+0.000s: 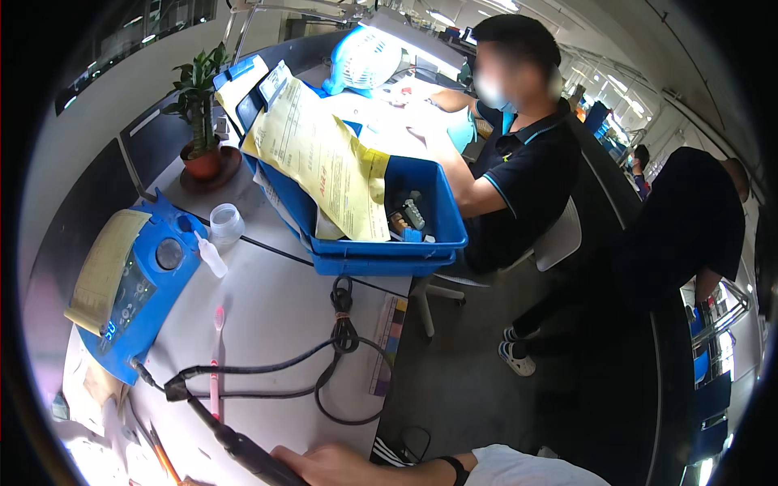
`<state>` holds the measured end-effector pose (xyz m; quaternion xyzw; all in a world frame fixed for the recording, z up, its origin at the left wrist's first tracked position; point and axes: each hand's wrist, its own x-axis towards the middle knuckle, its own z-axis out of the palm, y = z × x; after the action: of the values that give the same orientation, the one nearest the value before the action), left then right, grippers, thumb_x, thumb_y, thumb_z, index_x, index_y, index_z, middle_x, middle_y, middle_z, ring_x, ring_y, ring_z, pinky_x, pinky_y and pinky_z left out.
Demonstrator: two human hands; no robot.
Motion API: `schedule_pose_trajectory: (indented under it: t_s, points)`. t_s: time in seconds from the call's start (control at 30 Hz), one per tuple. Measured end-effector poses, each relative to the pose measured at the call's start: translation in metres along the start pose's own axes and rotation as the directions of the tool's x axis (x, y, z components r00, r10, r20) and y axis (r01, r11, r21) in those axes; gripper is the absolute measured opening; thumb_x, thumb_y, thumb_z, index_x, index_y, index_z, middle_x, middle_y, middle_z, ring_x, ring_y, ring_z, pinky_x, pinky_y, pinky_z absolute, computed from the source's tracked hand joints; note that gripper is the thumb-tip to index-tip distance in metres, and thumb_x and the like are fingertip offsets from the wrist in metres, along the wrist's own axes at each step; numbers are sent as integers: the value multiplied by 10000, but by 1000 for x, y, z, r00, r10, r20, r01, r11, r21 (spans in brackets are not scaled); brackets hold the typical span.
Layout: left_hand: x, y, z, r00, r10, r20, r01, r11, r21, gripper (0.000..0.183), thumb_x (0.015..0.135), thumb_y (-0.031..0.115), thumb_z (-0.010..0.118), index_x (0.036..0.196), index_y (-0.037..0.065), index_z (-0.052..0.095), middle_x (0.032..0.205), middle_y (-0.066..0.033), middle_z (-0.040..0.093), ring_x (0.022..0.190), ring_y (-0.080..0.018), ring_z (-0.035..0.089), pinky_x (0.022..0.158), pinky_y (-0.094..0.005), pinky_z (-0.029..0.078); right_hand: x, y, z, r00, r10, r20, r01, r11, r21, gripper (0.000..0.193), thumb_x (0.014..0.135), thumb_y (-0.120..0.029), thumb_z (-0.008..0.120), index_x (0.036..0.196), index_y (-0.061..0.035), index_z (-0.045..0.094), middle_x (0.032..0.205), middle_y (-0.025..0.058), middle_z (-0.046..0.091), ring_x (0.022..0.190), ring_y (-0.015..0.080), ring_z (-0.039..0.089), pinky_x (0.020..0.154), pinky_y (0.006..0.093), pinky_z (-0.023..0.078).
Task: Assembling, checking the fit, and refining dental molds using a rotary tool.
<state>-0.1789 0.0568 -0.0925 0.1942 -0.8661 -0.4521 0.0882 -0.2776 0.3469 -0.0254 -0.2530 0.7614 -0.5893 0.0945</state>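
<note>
My right hand [328, 465] is at the lower edge, closed around a black corded handpiece [247, 454] that slants up and left. Its lower end and some of my fingers are cut off by the picture's edge. From the handpiece a black cable [279, 370] loops over the white table to a blue control box [166, 263] with a lit display. A pink toothbrush [215, 356] lies beneath the cable. My left hand does not show.
Stacked blue bins [438, 219] hold yellow paper sheets [324, 162] and small dental models [412, 213]. Behind the control box are a clear jar [227, 225], a white squeeze bottle [212, 257] and a potted plant [203, 162]. A co-worker [527, 170] sits beyond the bins, near a fan [366, 61].
</note>
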Motion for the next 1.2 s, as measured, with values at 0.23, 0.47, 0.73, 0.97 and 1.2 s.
schedule_pose_trajectory:
  t_s: [0.23, 0.47, 0.73, 0.97, 1.2]
  points:
    - [-3, -2, 5, 1000, 0, -8, 0, 1000, 9, 277, 799, -56, 787, 1031, 9, 651, 1060, -140, 681, 982, -215, 651, 872, -305, 501, -2, 5, 2, 999, -53, 8, 53, 999, 9, 351, 909, -268, 725, 1028, -1, 531, 539, 134, 525, 501, 359, 614, 457, 424, 444]
    - [-7, -6, 5, 1000, -1, -24, 2, 1000, 19, 279, 795, -55, 790, 1031, 13, 658, 1067, -143, 687, 987, -222, 655, 873, -308, 503, 1, 2, 0, 998, -55, 1, 55, 998, 8, 351, 908, -268, 729, 1037, -12, 526, 550, 131, 529, 501, 365, 607, 458, 428, 440]
    - [-18, -11, 1, 999, 15, -41, -14, 1000, 23, 281, 791, -54, 793, 1031, 18, 666, 1075, -146, 693, 993, -228, 660, 875, -312, 505, 1, -1, 5, 1000, -8, -19, 8, 1000, 2, 372, 916, -280, 723, 1082, -21, 514, 543, 120, 523, 481, 352, 593, 449, 428, 432]
    - [-56, -25, -20, 994, 23, -104, -18, 998, 54, 283, 788, -54, 795, 1031, 23, 673, 1083, -148, 699, 998, -235, 664, 876, -315, 506, 6, -7, 6, 999, 52, -16, -54, 879, -474, 541, 960, -334, 624, 1315, 45, 470, 564, 137, 587, 499, 384, 615, 494, 489, 487]
    - [-137, -28, -93, 955, 296, 30, -289, 897, 334, 312, 754, -29, 814, 1033, 51, 698, 1099, -144, 712, 987, -261, 678, 872, -346, 513, 37, 3, -1, 993, 88, -79, -117, 622, -774, 479, 929, -362, 622, 1255, -22, 532, 586, 149, 644, 517, 400, 654, 512, 538, 517]
